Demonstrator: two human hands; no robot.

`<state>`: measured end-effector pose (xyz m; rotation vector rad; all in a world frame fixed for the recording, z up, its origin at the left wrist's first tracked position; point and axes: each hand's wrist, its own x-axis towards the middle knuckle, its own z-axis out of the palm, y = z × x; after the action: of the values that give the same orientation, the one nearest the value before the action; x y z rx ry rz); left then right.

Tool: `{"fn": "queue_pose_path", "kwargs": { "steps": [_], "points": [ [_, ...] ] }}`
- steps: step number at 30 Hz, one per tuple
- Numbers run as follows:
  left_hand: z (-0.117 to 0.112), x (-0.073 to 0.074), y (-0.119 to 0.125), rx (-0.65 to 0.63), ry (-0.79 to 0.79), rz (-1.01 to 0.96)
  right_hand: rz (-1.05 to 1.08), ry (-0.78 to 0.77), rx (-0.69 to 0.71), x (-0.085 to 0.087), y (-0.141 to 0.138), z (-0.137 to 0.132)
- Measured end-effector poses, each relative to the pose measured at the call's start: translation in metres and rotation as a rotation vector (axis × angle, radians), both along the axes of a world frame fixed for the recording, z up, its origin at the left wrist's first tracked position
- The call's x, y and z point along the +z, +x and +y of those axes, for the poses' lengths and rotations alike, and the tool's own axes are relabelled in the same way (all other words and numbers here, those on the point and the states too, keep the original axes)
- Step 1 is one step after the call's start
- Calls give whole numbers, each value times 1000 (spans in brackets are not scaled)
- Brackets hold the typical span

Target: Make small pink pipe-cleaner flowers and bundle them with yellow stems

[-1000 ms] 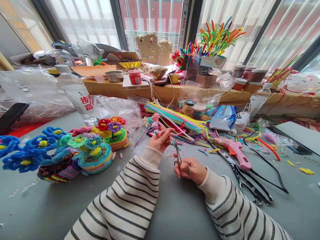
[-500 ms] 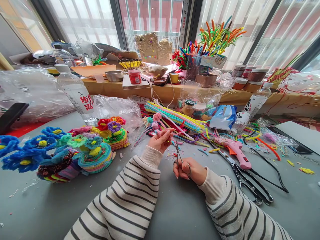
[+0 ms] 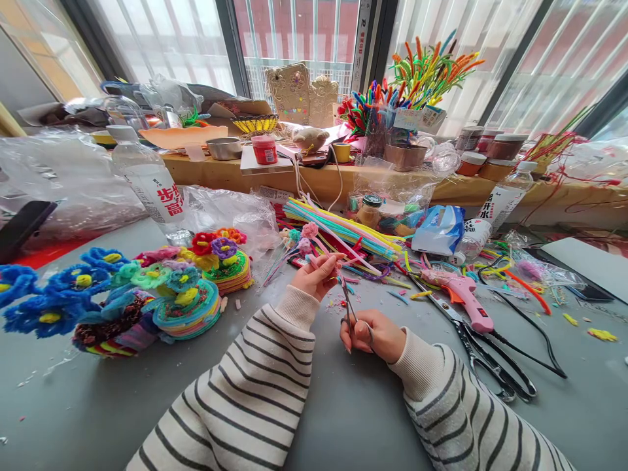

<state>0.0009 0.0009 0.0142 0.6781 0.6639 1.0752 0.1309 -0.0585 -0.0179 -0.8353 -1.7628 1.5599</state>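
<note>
My right hand (image 3: 367, 333) grips a small pair of scissors (image 3: 348, 304) by the handles, with the blades pointing up toward my other hand. My left hand (image 3: 318, 275) pinches a pink pipe cleaner (image 3: 338, 257) between its fingertips; much of it is hidden by the fingers. The scissor tips are close to those fingers, and I cannot tell whether they touch the pipe cleaner. Just behind my left hand lie fluffy pink and teal pom-pom stems (image 3: 305, 239). Small fuzz scraps are scattered on the grey table (image 3: 338, 392) beneath.
Left are blue pipe-cleaner flowers (image 3: 81, 281) and round flower-topped pots (image 3: 189, 311). A bundle of pipe cleaners (image 3: 343, 229) lies ahead. To the right rest a pink glue gun (image 3: 461, 294) with its black cord and large shears (image 3: 471, 340). Water bottles (image 3: 147, 180) stand near the shelf.
The scissors have tilted slightly and their tips sit a little nearer my left hand. Both hands have otherwise barely moved.
</note>
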Motion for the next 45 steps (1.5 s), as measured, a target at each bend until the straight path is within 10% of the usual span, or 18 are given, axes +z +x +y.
{"fn": "queue_pose_path", "kwargs": {
  "steps": [22, 45],
  "points": [
    [-1, 1, 0, 113, -5, -14, -98, -13, -237, -1, 3, 1],
    [-1, 0, 3, 123, 62, 92, -191, 132, -50, 3, 1, -1]
  ]
}}
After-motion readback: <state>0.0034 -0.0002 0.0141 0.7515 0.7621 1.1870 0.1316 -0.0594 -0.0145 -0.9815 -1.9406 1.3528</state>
